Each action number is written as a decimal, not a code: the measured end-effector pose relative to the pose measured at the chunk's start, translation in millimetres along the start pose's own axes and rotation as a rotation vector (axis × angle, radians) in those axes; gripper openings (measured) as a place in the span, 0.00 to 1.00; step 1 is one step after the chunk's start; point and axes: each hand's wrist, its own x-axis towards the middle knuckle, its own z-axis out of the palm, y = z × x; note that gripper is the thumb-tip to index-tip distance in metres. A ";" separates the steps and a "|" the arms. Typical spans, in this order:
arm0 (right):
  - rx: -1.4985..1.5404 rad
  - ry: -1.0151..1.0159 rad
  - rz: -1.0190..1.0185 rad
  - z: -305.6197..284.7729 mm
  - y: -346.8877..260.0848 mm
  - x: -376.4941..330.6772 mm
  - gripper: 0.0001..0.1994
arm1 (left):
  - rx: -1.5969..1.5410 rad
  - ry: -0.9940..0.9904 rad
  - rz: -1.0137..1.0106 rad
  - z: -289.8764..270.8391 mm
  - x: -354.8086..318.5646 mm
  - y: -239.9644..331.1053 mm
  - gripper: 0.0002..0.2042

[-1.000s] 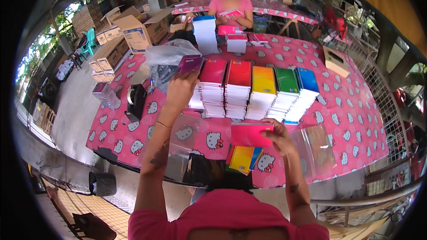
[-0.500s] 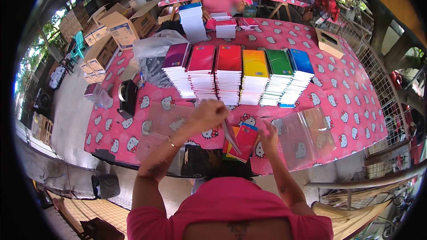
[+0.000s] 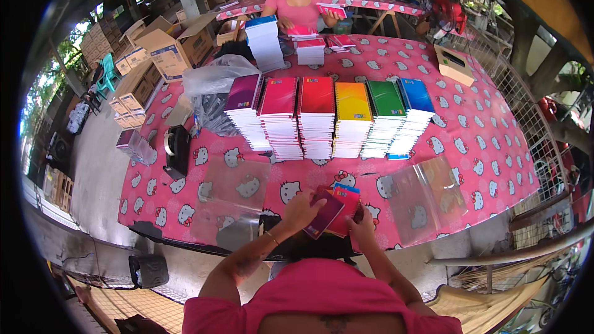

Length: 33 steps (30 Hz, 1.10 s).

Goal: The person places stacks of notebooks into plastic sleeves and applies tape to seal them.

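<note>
While the left hand [image 3: 302, 209] grips a purple notebook [image 3: 323, 215] with closed fingers, the right hand [image 3: 362, 227] clasps a small stack of red, yellow and blue notebooks [image 3: 344, 203] above the pink patterned worktop [image 3: 482, 148].

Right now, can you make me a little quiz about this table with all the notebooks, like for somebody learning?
1. True or false: the left hand and the right hand hold one bundle of notebooks together.
2. How many stacks stand in the row across the middle of the table?
A. three
B. six
C. nine
3. Fill in: the colour of the stack between the red one and the green one is ____.

Key
1. True: both hands grip the small bundle near the table's near edge.
2. B: purple, pink, red, yellow, green, blue.
3. Yellow.
</note>
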 end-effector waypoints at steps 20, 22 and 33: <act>-0.870 0.057 -1.191 134.7 -280.4 123.2 0.28 | 0.390 1.169 0.457 -233.5 50.3 6.6 0.07; -1.049 0.147 -1.094 130.7 -261.1 155.9 0.25 | -0.143 1.129 0.251 -240.7 28.8 25.4 0.10; -0.894 -0.001 -1.073 28.1 -244.0 14.5 0.23 | -0.779 0.726 0.264 -198.7 -34.0 44.1 0.11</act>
